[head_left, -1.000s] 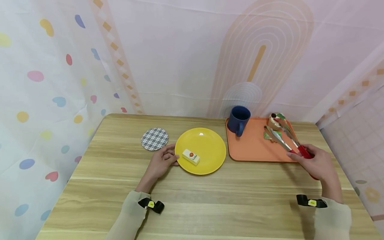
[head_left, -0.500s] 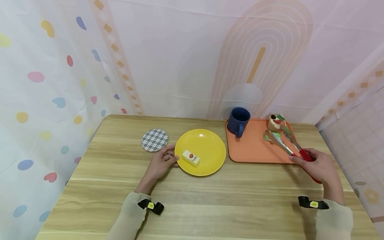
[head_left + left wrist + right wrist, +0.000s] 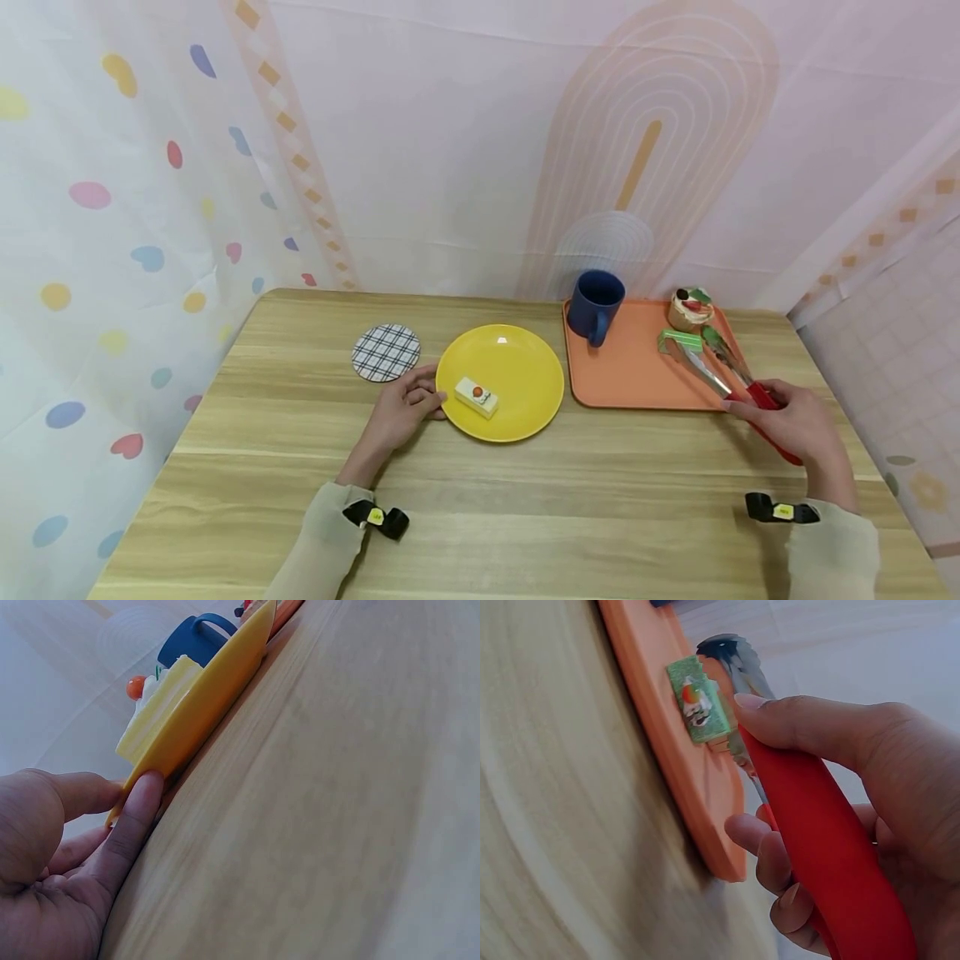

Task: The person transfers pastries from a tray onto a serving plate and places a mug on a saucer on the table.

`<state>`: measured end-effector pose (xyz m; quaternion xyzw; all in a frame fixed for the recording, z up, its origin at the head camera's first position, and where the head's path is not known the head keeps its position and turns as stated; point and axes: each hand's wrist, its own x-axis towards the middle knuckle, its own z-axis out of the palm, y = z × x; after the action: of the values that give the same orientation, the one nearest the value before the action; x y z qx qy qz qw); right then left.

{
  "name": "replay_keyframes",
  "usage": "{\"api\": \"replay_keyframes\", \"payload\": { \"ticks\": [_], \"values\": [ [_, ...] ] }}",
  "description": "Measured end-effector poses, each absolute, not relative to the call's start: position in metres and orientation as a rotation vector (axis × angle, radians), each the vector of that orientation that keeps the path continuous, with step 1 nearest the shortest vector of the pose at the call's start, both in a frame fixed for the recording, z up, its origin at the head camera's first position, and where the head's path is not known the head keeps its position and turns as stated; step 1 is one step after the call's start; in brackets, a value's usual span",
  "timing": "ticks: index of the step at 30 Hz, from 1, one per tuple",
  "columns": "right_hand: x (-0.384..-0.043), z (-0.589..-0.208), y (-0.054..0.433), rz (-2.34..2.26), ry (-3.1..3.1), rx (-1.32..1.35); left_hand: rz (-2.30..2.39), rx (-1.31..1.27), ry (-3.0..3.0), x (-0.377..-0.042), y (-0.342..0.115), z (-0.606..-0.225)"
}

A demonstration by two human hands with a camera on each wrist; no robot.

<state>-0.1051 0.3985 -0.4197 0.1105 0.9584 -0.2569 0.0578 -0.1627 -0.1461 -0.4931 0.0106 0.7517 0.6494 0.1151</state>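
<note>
My left hand pinches the near-left rim of a yellow plate. In the left wrist view the thumb and a finger lie on opposite sides of that rim. A cream-coloured cake slice with an orange ball on top sits on the plate. My right hand grips the red handles of metal tongs. Their tips are spread and lie close about a green cake slice on the orange tray; whether they touch it I cannot tell. Behind it stands a cream-topped cupcake.
A dark blue mug stands at the tray's back left corner. Left of the plate lies a round checked coaster. A patterned cloth hangs behind the wooden table.
The tongs' tips have come down from in front of the cupcake to the green cake slice, and the cupcake shows more fully. My left hand and the plate have stayed in place.
</note>
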Motion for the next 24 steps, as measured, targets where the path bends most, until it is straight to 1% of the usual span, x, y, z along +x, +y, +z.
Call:
{"api": "replay_keyframes", "payload": {
  "ticks": [6,24],
  "values": [
    [-0.109,-0.427,0.397,-0.753,2.922,0.331,1.902,0.034,2.207,-0.162,-0.146,-0.492],
    [-0.112,-0.428,0.386,-0.723,2.941,0.272,1.902,0.030,2.209,-0.162,-0.145,-0.492]
  ]
}}
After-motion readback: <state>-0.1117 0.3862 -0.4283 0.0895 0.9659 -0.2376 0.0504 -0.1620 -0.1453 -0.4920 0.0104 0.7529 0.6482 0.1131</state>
